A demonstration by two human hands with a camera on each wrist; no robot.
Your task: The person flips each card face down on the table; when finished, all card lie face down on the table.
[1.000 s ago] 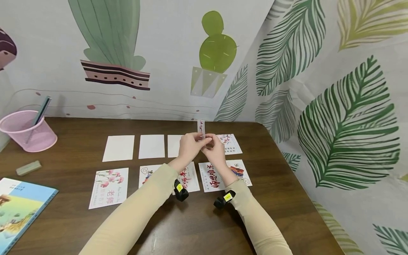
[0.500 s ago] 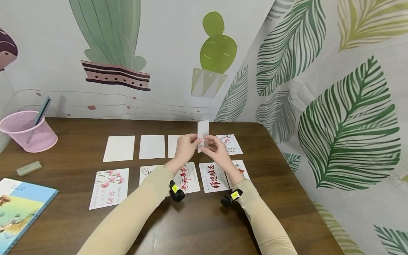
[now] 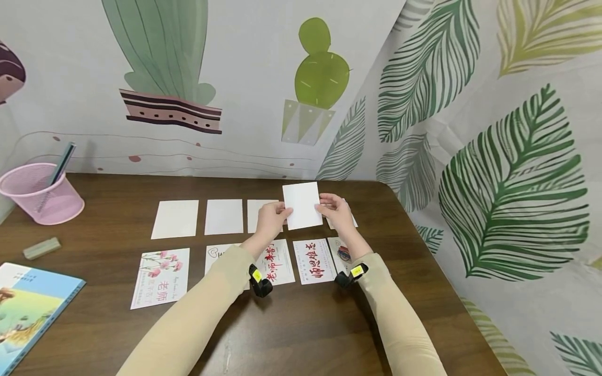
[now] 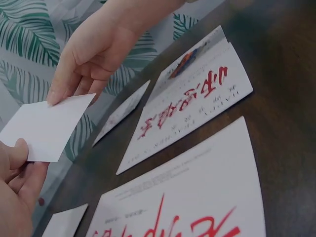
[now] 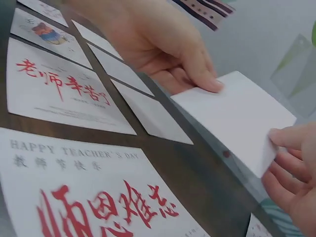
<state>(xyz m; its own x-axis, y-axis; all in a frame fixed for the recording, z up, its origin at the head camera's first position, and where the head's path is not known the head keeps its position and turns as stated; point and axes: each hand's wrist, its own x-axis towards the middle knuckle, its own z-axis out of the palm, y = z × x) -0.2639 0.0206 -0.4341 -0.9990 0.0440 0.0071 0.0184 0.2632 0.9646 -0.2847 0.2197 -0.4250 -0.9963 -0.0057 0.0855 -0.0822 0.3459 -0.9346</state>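
Note:
A white card [image 3: 302,205] is held up off the table with its blank face toward the head camera. My left hand [image 3: 270,222] pinches its left edge between thumb and fingers. On the opposite edge, my right hand [image 3: 337,214] grips it the same way. Both wrist views show the thumbs lying on the blank face. Below the hands lie a card with red lettering [image 3: 314,263], a similar red-lettered card [image 3: 281,263] and a card with a coloured picture [image 3: 339,250], partly covered by my right wrist. Behind my right hand, a printed card [image 3: 354,219] is mostly hidden.
Blank cards [image 3: 175,219] line the back row at left. A flower card [image 3: 161,277] lies front left; a heart-marked card [image 3: 216,254] is half behind my left sleeve. Farther left are a pink mesh pen cup [image 3: 51,196], an eraser-like block [image 3: 42,248] and a book [image 3: 37,313].
The card has turned from a narrow edge-on position, with print showing, to its blank face. My hands have moved apart to its two sides, the right one going rightward.

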